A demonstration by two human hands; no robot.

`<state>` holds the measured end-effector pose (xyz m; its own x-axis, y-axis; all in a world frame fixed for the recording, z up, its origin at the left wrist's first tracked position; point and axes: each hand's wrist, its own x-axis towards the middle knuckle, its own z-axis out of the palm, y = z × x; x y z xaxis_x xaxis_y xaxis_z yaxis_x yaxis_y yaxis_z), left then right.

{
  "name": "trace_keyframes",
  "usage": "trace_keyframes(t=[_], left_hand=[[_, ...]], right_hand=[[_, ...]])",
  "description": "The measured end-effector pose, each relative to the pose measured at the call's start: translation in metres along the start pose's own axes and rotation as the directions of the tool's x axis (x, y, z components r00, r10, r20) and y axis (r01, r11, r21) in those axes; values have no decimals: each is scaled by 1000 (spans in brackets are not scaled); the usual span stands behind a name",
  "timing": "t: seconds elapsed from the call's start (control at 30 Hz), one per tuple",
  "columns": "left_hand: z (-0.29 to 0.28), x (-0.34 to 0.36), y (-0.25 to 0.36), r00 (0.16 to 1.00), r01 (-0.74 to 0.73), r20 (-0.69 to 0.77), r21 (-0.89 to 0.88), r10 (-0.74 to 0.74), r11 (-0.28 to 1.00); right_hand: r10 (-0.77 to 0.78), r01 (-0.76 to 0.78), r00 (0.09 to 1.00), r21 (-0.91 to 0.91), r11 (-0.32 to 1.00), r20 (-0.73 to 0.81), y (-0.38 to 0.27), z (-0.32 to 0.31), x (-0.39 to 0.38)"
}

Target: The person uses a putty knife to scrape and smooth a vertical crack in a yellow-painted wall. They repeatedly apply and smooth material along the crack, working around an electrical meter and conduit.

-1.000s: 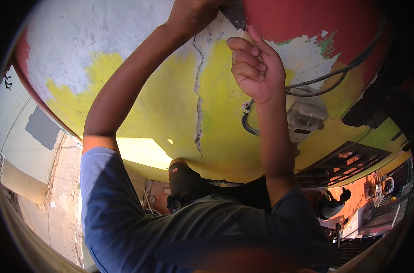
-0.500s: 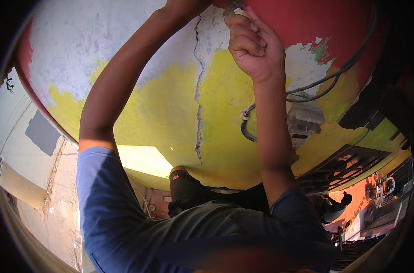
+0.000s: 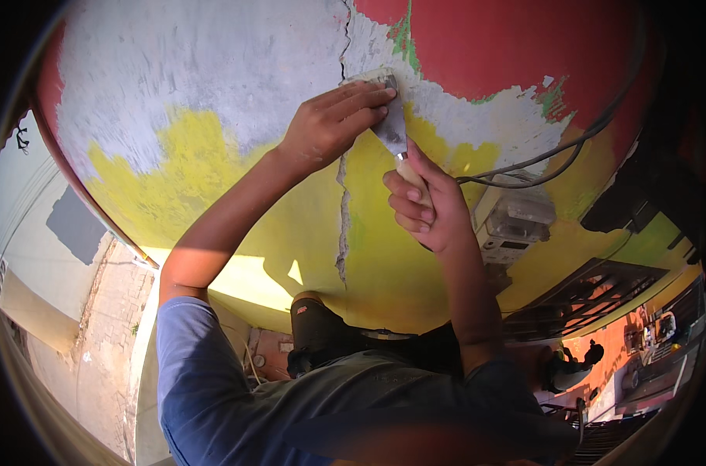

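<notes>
My right hand [image 3: 433, 200] is closed round the pale handle [image 3: 411, 175] of a putty knife, held against the painted wall [image 3: 174, 78]. My left hand [image 3: 330, 120] has its fingers pressed together on the knife's metal blade [image 3: 393, 116], over a jagged vertical crack [image 3: 341, 233]. The blade's wide end is partly hidden by those fingers, with some pale material beside it. Around the crack the wall is whitish and yellow, with red paint and green flecks at the upper right.
Dark cables [image 3: 524, 167] loop beside a meter box [image 3: 516, 206] right of my right arm. A barred opening [image 3: 578, 291] is at the lower right, beside an orange area with dark objects I cannot make out. A paved lane [image 3: 104, 334] lies at the lower left. My legs show below.
Both hands and the putty knife have come down from the upper edge of the picture to the middle of the crack. My left hand, earlier mostly out of view, now shows on the blade.
</notes>
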<state>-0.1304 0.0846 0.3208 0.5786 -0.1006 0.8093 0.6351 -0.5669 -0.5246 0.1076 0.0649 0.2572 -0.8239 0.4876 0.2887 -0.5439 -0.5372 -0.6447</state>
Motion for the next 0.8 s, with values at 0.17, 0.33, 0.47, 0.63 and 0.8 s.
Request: trace_keyframes(t=[0.17, 0.33, 0.47, 0.63, 0.8], left_hand=[[16, -167, 137, 887, 318, 422, -258, -190, 912], [46, -314, 270, 142, 981, 875, -61, -462, 184], [53, -376, 344, -245, 809, 931, 351, -271, 472], [69, -414, 347, -345, 936, 853, 345, -390, -74], [67, -444, 339, -353, 864, 925, 379, -139, 331]], right_hand=[[230, -374, 887, -330, 867, -402, 99, -115, -95], [31, -732, 681, -679, 53, -732, 185, -219, -177], [37, -668, 744, -743, 37, -667, 221, -262, -219], [-41, -615, 787, -788, 23, -615, 207, -257, -218], [3, -456, 887, -876, 155, -461, 202, -261, -204]])
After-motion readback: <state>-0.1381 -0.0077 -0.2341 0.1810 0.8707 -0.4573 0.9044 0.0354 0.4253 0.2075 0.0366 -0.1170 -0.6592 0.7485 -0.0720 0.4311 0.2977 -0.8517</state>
